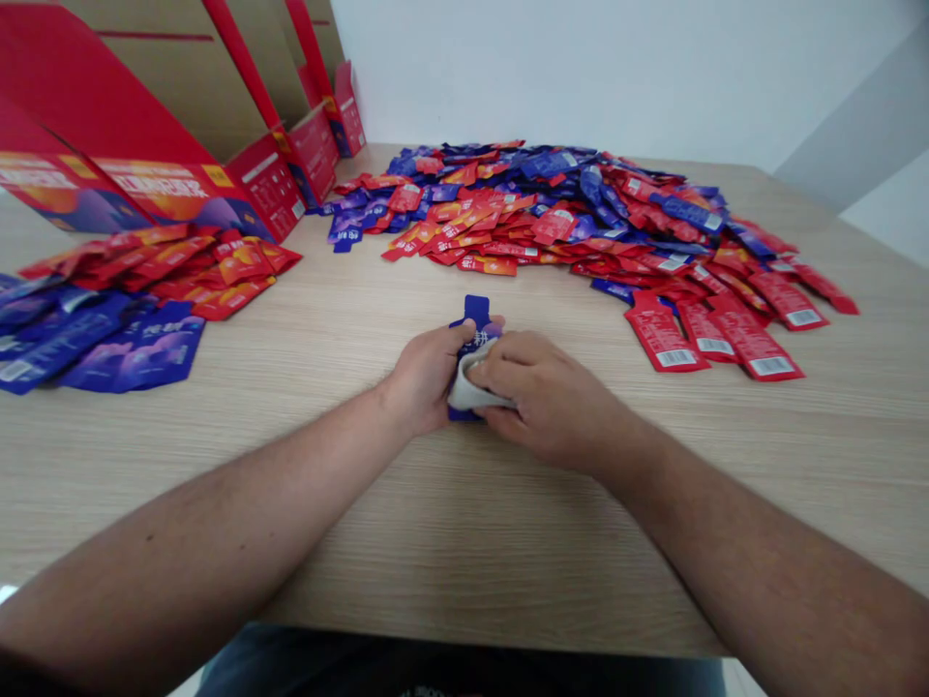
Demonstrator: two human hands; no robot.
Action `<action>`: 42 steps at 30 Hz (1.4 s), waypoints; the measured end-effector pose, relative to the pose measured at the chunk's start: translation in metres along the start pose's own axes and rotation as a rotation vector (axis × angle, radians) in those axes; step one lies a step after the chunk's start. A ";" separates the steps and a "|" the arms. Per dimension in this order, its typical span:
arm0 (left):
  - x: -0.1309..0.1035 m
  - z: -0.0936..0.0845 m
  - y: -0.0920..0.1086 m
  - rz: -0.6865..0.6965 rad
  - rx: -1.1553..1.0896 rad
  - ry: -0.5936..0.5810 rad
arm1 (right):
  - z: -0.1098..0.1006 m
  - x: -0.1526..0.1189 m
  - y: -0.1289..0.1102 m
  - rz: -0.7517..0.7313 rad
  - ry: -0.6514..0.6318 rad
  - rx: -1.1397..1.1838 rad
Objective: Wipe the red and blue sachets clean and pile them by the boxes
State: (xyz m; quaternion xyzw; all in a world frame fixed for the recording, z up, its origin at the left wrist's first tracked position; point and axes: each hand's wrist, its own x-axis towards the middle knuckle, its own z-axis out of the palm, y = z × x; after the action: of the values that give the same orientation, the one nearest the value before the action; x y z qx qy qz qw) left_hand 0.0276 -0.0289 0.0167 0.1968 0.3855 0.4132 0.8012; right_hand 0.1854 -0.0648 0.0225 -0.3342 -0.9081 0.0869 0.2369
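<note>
A blue packet [477, 310] is upright in my left hand [428, 373], whose thumb presses on its left edge near the top. My right hand [537, 392] is closed on a folded white cloth [468, 390], which lies against the front of the packet and covers its lower middle. The packet's top tab and a strip of its bottom edge show past the cloth and fingers. Both hands are together above the middle of the wooden table [464, 542].
A large heap of red and blue packets [537, 213] spreads across the back and right. At the left are piles of red packets [181, 266] and blue packets [137, 348]. Open red cardboard boxes [268, 184] stand behind them, by a white wall [581, 77].
</note>
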 end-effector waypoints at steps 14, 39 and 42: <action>0.010 -0.011 0.022 -0.016 -0.124 0.005 | -0.004 0.000 0.019 0.092 -0.019 0.052; -0.002 -0.003 -0.006 0.107 0.181 0.140 | -0.002 0.002 0.011 0.101 0.155 -0.016; -0.006 0.000 -0.003 0.002 0.178 0.048 | -0.004 0.002 0.016 0.230 0.275 -0.059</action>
State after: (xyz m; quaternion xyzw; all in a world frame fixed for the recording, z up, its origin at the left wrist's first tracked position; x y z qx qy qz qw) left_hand 0.0269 -0.0357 0.0170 0.2575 0.4395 0.3829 0.7707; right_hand 0.1949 -0.0508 0.0213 -0.4512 -0.8252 0.0403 0.3375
